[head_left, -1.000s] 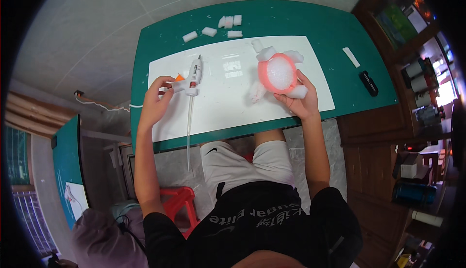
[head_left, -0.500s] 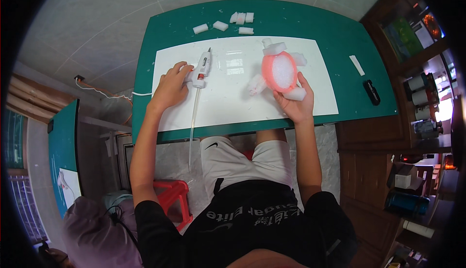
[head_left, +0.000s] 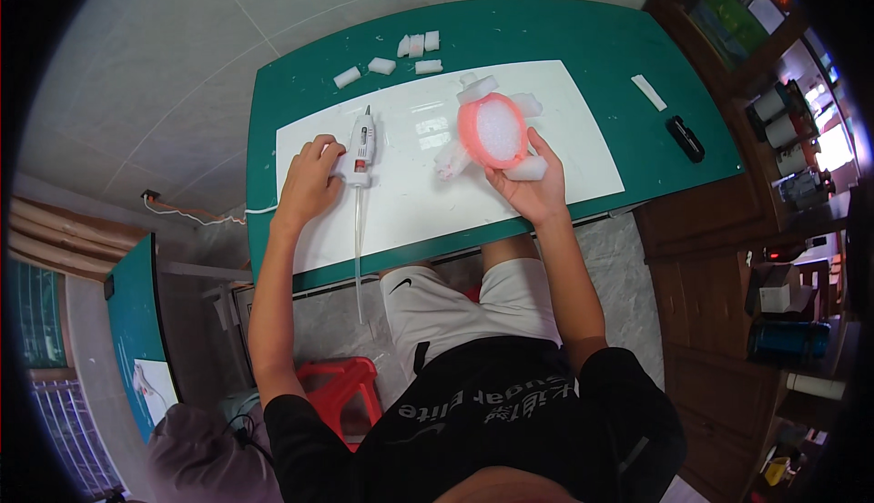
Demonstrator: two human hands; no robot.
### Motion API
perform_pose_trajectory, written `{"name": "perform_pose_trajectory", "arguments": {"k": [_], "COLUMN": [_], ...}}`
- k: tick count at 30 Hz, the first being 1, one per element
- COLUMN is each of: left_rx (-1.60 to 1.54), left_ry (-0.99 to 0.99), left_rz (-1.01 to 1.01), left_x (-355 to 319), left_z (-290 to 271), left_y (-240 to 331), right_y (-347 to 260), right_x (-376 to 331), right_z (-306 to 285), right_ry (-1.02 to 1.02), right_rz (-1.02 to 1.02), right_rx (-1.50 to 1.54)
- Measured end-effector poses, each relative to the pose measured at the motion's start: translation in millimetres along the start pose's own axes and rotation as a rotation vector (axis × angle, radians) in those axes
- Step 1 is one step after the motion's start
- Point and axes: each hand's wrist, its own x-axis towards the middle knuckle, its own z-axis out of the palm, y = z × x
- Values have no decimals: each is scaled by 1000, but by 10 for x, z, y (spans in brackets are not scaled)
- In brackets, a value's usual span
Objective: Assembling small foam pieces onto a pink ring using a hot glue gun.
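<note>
A white hot glue gun, with a long clear glue stick out of its back end, lies on the white sheet, nozzle pointing away from me. My left hand curls its fingers at the gun's handle, which the hand partly hides. My right hand grips the lower right side of a foam piece, a pink oval ring around a white bubbly middle. White foam blocks stick out around its rim, one of them beside my right thumb.
Several loose white foam blocks lie on the green table beyond the white sheet. At the right are a white strip and a black object. A white cable crosses the left edge; a red stool stands below.
The whole view has shifted and turned a little. My left hand stays by the glue gun's handle, and my right hand keeps its hold on the foam piece.
</note>
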Motion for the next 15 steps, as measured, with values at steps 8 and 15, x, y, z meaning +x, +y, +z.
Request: {"name": "perform_pose_trajectory", "arguments": {"k": [8,15], "left_rx": [-447,-593], "left_ry": [232,57], "left_rz": [115,-35], "left_x": [-67,-228], "left_z": [-477,-618], "left_y": [442,581], "right_y": [54,114], "right_x": [51,71], "right_z": [-11,20], "right_ry": [44,32], "right_rz": [-11,-88], "right_rx": [-3,-62]}}
